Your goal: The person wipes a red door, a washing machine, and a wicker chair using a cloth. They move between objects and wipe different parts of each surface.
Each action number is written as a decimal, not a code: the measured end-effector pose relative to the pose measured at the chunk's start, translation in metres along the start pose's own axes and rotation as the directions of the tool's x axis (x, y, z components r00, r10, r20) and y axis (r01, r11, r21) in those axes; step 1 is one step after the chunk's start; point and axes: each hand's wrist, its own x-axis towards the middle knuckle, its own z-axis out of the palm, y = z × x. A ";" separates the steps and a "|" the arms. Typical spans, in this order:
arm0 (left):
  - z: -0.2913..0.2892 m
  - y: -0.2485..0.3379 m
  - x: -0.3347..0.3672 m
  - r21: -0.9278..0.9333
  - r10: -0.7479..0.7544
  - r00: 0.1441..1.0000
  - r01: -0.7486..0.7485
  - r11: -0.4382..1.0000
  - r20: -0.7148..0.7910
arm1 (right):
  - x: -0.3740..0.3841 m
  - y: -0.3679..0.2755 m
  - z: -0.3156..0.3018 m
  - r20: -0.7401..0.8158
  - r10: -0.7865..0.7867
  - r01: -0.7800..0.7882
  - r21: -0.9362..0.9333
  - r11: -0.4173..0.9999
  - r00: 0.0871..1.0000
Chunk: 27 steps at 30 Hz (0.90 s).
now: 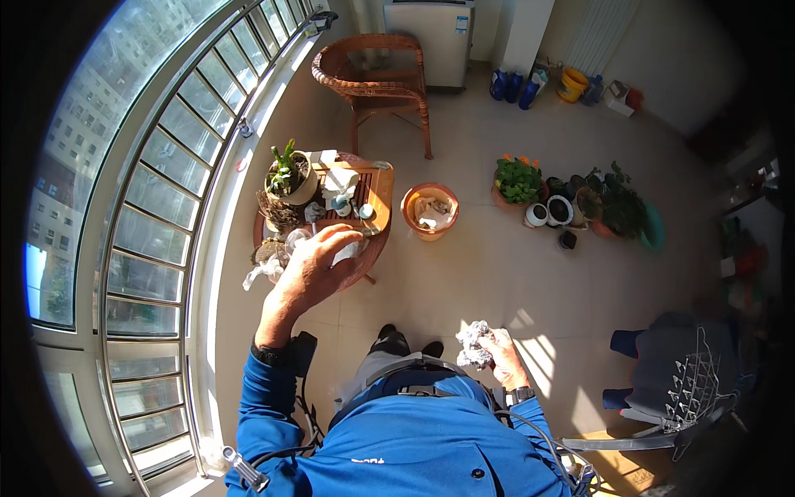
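Observation:
My left hand point(313, 267) reaches over the near edge of a small round table point(383, 240), its fingers stretched out and apart. Clear plastic point(270, 270) lies beside it, and a translucent thing partly shows behind the fingers; I see no grip on either. A wooden slatted tray point(381, 192) on the table carries white tissue point(339, 182) and small jars point(366, 211). Next to it stands a potted cactus-like plant point(286, 174). Low on the right, my right hand point(505, 358) is closed round a crumpled grey-white wad point(474, 344), cloth or paper.
An orange bin point(430, 211) with crumpled paper inside stands right of the table. A wicker chair point(373, 70) is beyond it. Several potted plants point(519, 182) line the floor at right. Barred windows point(149, 282) run along the left. Clothes and a hanger rack point(696, 385) are at lower right.

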 end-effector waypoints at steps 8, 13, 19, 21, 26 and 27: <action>0.151 -0.164 -0.128 0.073 -0.512 0.620 0.592 0.802 0.595 | 0.025 -0.019 -0.010 0.095 -0.085 0.076 0.094 0.993 0.992; 0.212 -0.207 -0.133 0.150 -0.527 0.477 0.625 0.766 0.704 | 0.056 -0.050 -0.013 -0.062 -0.037 0.039 0.031 0.999 0.997; 0.255 -0.221 -0.015 -0.039 -0.439 0.665 0.575 0.817 0.604 | 0.089 -0.132 -0.004 0.017 -0.102 0.102 0.004 0.995 0.995; 0.258 -0.215 0.039 -0.175 -0.424 0.706 0.606 0.776 0.567 | 0.103 -0.159 0.000 0.059 -0.150 0.148 0.045 0.988 0.987; 0.254 -0.188 0.148 -0.338 -0.416 0.767 0.606 0.720 0.488 | 0.150 -0.200 -0.011 0.021 -0.170 0.169 0.041 0.985 0.985; 0.253 -0.182 0.163 -0.363 -0.430 0.768 0.616 0.699 0.475 | 0.161 -0.205 -0.014 0.008 -0.181 0.180 0.049 0.982 0.984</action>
